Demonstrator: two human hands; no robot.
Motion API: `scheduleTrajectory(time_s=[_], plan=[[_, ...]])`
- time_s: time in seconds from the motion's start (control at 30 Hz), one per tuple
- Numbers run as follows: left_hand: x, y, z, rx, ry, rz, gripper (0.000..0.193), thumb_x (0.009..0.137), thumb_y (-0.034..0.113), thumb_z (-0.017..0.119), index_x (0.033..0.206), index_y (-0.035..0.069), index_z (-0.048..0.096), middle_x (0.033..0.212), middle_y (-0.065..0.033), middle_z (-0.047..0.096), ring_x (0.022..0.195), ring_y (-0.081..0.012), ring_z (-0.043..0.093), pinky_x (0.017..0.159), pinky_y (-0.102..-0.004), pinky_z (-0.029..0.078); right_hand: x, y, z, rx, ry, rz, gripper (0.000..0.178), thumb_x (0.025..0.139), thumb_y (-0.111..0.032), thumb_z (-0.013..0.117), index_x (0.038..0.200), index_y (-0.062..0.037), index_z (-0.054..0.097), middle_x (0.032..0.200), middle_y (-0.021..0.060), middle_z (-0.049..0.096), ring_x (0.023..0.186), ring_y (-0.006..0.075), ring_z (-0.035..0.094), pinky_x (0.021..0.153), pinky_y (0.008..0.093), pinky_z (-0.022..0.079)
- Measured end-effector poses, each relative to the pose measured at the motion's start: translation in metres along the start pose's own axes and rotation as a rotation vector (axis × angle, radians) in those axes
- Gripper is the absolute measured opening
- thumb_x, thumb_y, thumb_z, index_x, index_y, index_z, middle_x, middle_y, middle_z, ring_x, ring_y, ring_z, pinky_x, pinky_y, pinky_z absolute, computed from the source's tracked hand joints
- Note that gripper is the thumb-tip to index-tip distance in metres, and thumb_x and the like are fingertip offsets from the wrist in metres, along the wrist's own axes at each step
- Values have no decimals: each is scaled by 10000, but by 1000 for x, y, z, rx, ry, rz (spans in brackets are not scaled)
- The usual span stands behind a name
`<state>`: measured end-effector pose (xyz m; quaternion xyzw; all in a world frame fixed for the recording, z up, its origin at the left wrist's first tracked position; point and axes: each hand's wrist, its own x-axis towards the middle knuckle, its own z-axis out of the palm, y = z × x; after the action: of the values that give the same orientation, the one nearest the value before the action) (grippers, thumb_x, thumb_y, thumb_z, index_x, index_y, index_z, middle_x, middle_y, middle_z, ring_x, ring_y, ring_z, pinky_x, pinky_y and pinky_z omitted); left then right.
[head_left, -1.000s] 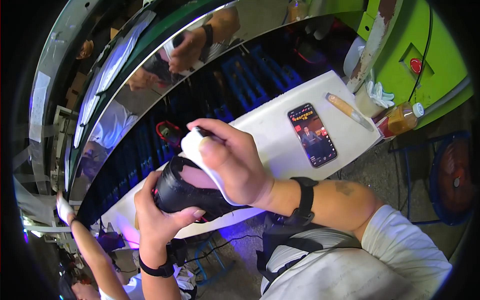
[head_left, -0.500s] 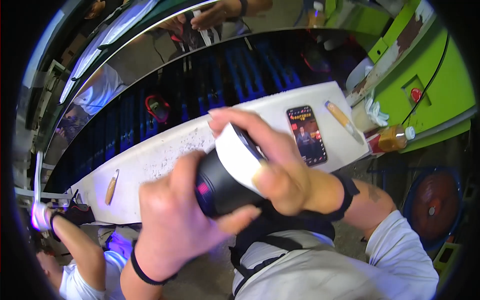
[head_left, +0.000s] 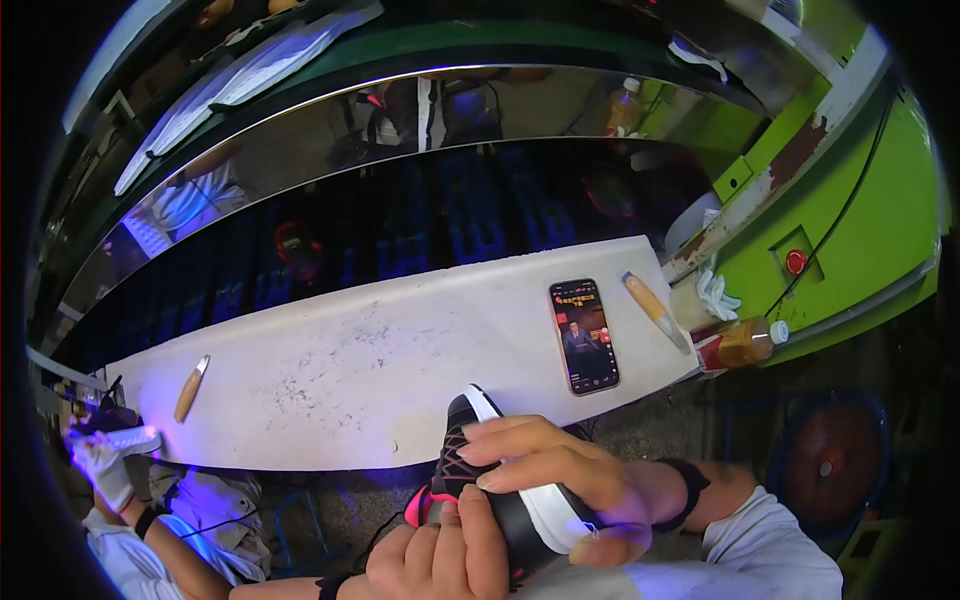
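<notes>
A black sneaker (head_left: 525, 530) with a white sole (head_left: 556, 520), crossed laces and pink-red trim is held low, beyond the near edge of the white bench. One end points toward the bench. My right hand (head_left: 560, 470) grips it across the white sole, fingers bent over the sole's edge. Curled fingers of my left hand (head_left: 440, 555) close on the upper near the laces and opening. My hands cover much of the shoe's middle.
On the white bench (head_left: 330, 400) lie two wooden-handled knives, one left (head_left: 190, 392), one right (head_left: 652, 308), and a lit phone (head_left: 585, 340). A drink bottle (head_left: 745, 345) and white gloves (head_left: 716, 296) are at right. A co-worker's gloved hand (head_left: 103, 475) holds a white shoe (head_left: 132, 440).
The shoe and both my hands have come down from above the bench toward my body. The shoe has turned, so its laced upper now shows. The view has shifted, revealing more of the bench.
</notes>
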<state>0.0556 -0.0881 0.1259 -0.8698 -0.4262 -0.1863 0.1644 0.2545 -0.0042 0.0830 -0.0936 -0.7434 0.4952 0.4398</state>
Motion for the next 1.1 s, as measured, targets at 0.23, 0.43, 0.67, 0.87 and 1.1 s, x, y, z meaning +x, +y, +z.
scheduleTrajectory(time_s=[0.23, 0.43, 0.67, 0.87, 1.1], plan=[[-29, -70, 10, -496, -8, 114, 595, 914, 577, 605, 1064, 6, 677, 927, -170, 695, 721, -310, 685, 695, -409, 573, -21, 4, 16, -135, -51, -85, 786, 823, -536, 720, 1387, -16, 546, 1364, 241, 549, 1186, 415, 600, 992, 525, 482], [-56, -88, 5, -906, -75, -703, 812, 758, 644, 760, 1275, 34, 616, 1497, -320, 383, 1393, -401, 403, 1152, -493, 289, -15, 105, 29, -531, -36, 113, 1019, 678, -488, 831, 1527, -126, 401, 1201, 161, 604, 999, 379, 641, 860, 472, 522], [-87, -127, 29, -843, -105, -855, 684, 757, 493, 745, 1242, 34, 596, 1495, -290, 409, 1384, -401, 426, 1162, -484, 284, -2, 123, 36, -477, -96, 143, 976, 676, -424, 839, 1509, -127, 428, 1198, 156, 621, 979, 364, 660, 841, 463, 538], [-67, -119, 36, -1634, 474, -936, 767, 851, 395, 744, 1428, 16, 408, 1420, -224, 484, 1291, -315, 531, 1070, -441, 470, -20, 76, 12, 215, 124, 394, 913, 783, -299, 848, 1508, 17, 389, 1417, 198, 537, 1268, 267, 576, 1092, 416, 434], [-112, -105, 150, -372, 197, -814, 566, 768, 245, 798, 1245, 28, 585, 1333, -257, 520, 1252, -424, 482, 1103, -539, 364, 184, -80, -231, -725, 672, -401, 600, 980, -164, 643, 1517, -42, 408, 1347, 121, 604, 1178, 209, 616, 1042, 343, 476]])
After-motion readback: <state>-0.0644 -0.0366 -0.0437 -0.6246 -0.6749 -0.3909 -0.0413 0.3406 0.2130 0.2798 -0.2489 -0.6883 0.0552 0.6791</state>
